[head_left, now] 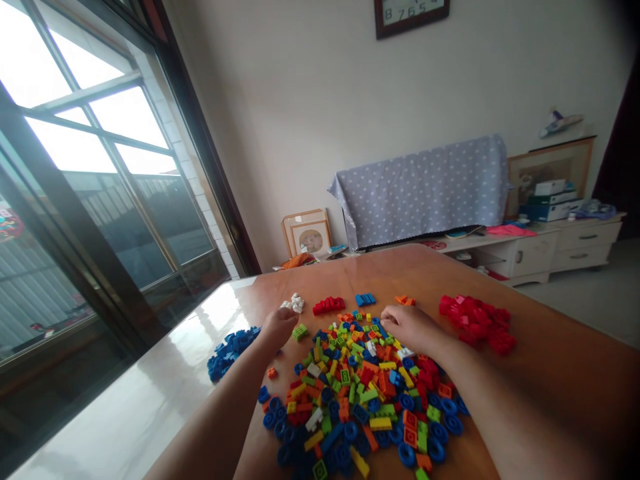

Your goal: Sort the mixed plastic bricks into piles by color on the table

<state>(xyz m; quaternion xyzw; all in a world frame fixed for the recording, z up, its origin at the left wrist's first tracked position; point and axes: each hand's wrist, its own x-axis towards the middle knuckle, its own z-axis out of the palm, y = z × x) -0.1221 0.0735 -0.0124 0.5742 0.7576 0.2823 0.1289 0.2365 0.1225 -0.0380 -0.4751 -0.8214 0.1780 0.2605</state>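
Sprawling across the near middle of the brown worktop, a mixed heap of small plastic bricks shows blue, red, orange, yellow, lime green and white, with round blue pieces thick along its near edge. The person's left hand sits at the heap's far left corner, its grip curled narrow with the fingers turned down and away; whether it holds a piece cannot be told. A lime green brick lies just beside it. The right hand rests on the heap's far right edge, fingers bent onto the bricks, its grip hidden underneath. Sorted groups ring the heap: a blue pile to the left, white pieces, a red row and a large red pile to the right.
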